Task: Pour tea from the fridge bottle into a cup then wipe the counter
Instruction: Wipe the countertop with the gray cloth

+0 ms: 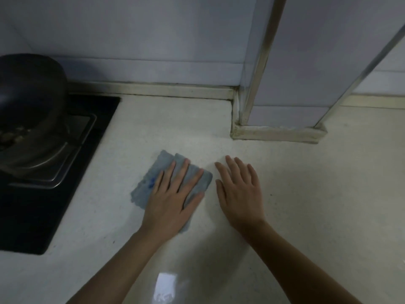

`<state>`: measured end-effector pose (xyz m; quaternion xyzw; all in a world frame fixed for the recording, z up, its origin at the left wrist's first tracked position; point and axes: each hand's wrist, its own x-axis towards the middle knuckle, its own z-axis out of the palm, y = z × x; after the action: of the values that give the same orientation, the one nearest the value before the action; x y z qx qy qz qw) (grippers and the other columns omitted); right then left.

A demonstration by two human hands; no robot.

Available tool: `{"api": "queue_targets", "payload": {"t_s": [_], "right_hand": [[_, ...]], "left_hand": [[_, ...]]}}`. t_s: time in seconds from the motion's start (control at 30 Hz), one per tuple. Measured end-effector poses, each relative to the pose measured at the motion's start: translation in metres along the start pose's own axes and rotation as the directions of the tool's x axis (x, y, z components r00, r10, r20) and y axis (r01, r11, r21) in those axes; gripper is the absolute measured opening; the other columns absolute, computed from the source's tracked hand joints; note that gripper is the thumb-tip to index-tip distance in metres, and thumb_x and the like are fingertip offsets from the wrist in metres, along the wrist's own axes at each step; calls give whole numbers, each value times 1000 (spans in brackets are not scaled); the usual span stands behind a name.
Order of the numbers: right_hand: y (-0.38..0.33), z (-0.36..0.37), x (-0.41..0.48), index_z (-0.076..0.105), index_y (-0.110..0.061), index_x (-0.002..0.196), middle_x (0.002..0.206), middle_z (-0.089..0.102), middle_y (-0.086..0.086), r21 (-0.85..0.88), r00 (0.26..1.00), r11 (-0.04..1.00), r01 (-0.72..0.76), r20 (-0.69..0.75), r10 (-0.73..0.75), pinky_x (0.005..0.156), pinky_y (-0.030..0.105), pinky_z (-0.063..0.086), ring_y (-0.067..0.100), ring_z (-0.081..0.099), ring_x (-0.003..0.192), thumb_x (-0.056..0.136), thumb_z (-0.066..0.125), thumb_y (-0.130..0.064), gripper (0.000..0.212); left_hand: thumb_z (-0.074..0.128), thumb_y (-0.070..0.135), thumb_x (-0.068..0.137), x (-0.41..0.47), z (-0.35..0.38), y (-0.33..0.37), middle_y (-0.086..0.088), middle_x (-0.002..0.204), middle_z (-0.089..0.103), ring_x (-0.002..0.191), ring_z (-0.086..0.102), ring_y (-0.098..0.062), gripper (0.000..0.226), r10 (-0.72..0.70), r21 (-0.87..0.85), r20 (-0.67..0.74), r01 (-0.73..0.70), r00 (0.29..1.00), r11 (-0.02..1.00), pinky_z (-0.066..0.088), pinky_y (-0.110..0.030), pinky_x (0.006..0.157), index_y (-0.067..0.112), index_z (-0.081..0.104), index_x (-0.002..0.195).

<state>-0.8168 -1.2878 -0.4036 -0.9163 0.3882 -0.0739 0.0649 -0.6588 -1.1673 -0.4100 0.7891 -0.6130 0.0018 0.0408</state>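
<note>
Cloth (153, 170), grey-blue, lies on the pale tabletop (306, 194) at the middle of the frame, pressed flat under the left hand (173, 200), its fingers (182, 174) straight and spread, while the right hand (238, 194) just beside it has straight fingers holding nothing.

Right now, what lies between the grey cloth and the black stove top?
Nothing. In the head view, only a bare stretch of pale counter separates the grey cloth from the black stove top; they do not touch.
</note>
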Motion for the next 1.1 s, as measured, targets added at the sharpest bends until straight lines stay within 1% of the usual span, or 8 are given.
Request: {"api": "queue_targets", "payload": {"t_s": [0.13,0.3,0.4,0.5,0.7,0.87,1.0,1.1], "right_hand": [[1,0,2,17,-21,153,160,11,7,-14,999,999,30,35,-30,119,48,12,23,2,149,101,18,-43,55],[5,-3,22,11,-19,153,161,8,6,-8,993,995,101,57,-101,119,48,12,22,1,149,101,15,-46,59],[0,-4,44,12,-17,153,161,8,7,-5,990,990,138,21,-137,119,47,13,22,2,149,102,16,-43,58],[-8,4,64,12,-15,153,161,7,8,-6,989,989,147,20,-147,120,46,12,23,0,149,101,13,-43,59],[-11,13,109,19,-18,152,160,15,8,-40,989,988,148,27,-147,119,46,15,24,7,148,101,11,-45,59],[-14,18,109,22,-20,152,159,19,4,23,995,995,102,-5,-102,120,43,16,18,10,148,100,14,-45,57],[-15,17,109,19,-22,152,160,17,2,42,995,994,97,-12,-96,120,41,12,15,7,148,101,17,-44,56],[-18,16,110,18,-21,152,159,17,1,68,997,994,81,-27,-79,121,38,10,13,6,148,101,21,-43,56]], "left_hand": [[16,52,104,-12,0,-24,-9,165,9,152,10,-27,59,32,-15,8,-32,999,999,12,-49,121,26,16,157],[9,54,103,17,3,-60,-8,165,7,152,8,-25,58,-216,-84,-16,214,976,973,6,-48,122,33,2,157],[3,55,102,51,2,-54,-9,164,11,151,10,-29,61,-288,-72,-23,286,957,956,9,-51,122,29,10,156],[6,53,102,63,3,-43,-8,164,13,151,8,-29,62,-242,-51,-12,241,970,969,7,-48,122,25,16,157],[13,49,105,41,-3,-71,-9,165,9,152,6,-27,59,18,-18,15,-18,1000,1000,12,-51,121,21,18,157],[18,46,104,47,-7,-97,-1,166,6,153,2,-18,56,-59,-67,13,60,998,996,5,-43,123,28,14,157],[20,51,99,75,-5,-110,2,165,-9,152,-11,-15,63,-132,-105,40,135,990,985,-7,-40,122,34,0,157],[21,58,98,102,-3,-103,0,166,0,153,-1,-22,66,-122,-87,35,125,992,988,4,-48,122,34,5,157]]}}
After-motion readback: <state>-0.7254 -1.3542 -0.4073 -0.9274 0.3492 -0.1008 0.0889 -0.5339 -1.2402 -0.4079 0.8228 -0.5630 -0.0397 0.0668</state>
